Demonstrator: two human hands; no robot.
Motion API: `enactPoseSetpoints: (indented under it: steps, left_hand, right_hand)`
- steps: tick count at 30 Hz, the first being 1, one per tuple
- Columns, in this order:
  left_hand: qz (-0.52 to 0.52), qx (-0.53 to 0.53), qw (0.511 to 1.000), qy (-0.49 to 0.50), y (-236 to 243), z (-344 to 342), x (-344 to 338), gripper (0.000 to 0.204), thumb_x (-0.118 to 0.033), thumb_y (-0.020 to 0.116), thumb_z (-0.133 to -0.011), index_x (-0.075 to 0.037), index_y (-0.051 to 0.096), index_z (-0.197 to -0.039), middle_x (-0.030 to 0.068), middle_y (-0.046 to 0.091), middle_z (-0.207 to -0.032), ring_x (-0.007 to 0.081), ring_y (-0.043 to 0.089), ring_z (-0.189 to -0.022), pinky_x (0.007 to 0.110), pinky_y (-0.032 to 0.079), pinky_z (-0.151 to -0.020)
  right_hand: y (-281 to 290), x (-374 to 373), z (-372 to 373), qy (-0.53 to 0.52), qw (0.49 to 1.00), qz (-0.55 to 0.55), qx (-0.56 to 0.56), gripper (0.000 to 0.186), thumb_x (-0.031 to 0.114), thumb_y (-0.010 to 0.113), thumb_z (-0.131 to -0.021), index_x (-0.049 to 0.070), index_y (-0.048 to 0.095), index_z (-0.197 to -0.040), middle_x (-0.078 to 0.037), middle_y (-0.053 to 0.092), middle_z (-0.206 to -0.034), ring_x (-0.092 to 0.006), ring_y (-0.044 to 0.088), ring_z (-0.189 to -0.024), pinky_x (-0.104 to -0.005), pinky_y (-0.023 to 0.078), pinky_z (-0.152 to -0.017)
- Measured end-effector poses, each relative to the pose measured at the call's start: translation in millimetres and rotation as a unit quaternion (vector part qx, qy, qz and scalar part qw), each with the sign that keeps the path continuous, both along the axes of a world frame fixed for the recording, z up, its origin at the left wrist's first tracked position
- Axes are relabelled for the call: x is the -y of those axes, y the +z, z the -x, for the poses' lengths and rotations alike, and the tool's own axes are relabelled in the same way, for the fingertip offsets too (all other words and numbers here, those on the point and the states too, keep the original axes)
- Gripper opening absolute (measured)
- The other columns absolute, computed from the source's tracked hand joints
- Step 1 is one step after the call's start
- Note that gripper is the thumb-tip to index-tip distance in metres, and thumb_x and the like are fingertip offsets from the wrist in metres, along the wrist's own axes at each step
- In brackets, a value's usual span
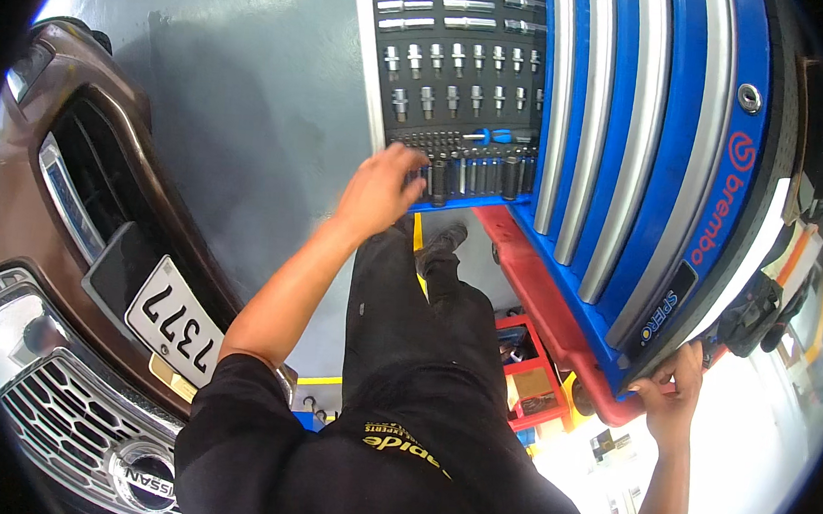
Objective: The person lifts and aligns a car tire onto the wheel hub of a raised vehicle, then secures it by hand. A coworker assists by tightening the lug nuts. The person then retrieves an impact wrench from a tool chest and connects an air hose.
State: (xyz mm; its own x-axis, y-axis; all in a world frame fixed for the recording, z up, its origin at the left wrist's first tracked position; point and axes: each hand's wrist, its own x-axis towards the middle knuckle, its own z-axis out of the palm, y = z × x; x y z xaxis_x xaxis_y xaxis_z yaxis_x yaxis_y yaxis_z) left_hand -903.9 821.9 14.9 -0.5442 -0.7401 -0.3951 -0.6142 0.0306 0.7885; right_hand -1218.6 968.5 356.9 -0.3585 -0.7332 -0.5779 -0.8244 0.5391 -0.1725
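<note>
My left hand [383,187] reaches over the near left corner of a pulled-out tool drawer [415,50]. Its fingers are bent, with a gap between them and the thumb, and I see nothing held. Right beside the fingertips, black sockets [438,181] stand in a row along the drawer's front. A blue-handled tool [490,137] lies just behind that row, and chrome sockets [458,57] fill the dark foam farther back. At the lower right, my right hand [672,391] grips the near corner of the blue tool cabinet [626,364], thumb on its edge.
Close on my left stands a brown car front [146,137] with a chrome grille [67,420]. A red jack-like frame [523,283] lies low beside the cabinet, near a red tray [535,392] holding small items. Grey floor [252,87] stretches between car and drawer.
</note>
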Motion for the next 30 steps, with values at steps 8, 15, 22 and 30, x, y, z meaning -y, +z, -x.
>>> enactPoseSetpoints:
  steps: [8, 15, 22, 30]
  left_hand:
    - [0.138, 0.137, 0.977, -0.085, -10, -27, -19, 0.027, -0.021, 0.073, -0.077, -0.01, 0.068, -0.101, 0.0032, 0.06, -0.097, 0.0232, 0.056, -0.096, 0.04, 0.039, -0.082]
    - [0.122, 0.161, 0.978, -0.06, -5, -38, -16, 0.024, -0.027, 0.072, -0.082, -0.01, 0.07, -0.098, 0.0032, 0.062, -0.093, 0.0237, 0.056, -0.095, 0.04, 0.037, -0.083]
    - [0.083, 0.016, 0.994, -0.073, 16, 26, -24, 0.026, -0.021, 0.07, -0.083, -0.008, 0.065, -0.105, 0.0089, 0.059, -0.097, 0.0289, 0.057, -0.096, 0.041, 0.044, -0.081]
    - [0.073, 0.034, 0.997, 0.017, -20, 77, -46, 0.05, -0.017, 0.078, -0.075, -0.005, 0.057, -0.119, 0.016, 0.051, -0.112, 0.036, 0.054, -0.105, 0.045, 0.046, -0.092]
  right_hand:
    - [-3, -2, 9, 0.021, 1.0, 0.022, 0.003, 0.053, 0.035, 0.086, -0.055, 0.006, 0.043, -0.063, -0.004, 0.042, -0.068, -0.0248, 0.04, -0.076, -0.0354, 0.032, -0.067]
    - [-4, -5, 22, 0.009, 1.0, 0.014, 0.003, 0.054, 0.04, 0.084, -0.056, 0.006, 0.044, -0.063, -0.003, 0.042, -0.068, -0.0241, 0.039, -0.075, -0.035, 0.033, -0.067]
    - [-3, -15, 40, -0.005, 1.0, 0.017, -0.002, 0.053, 0.039, 0.084, -0.057, 0.006, 0.043, -0.064, -0.002, 0.042, -0.069, -0.0235, 0.039, -0.076, -0.0342, 0.032, -0.067]
    - [-3, -12, 40, -0.007, 1.0, 0.022, 0.016, 0.053, 0.036, 0.086, -0.056, 0.007, 0.043, -0.064, -0.004, 0.041, -0.069, -0.0244, 0.04, -0.076, -0.0347, 0.032, -0.068]
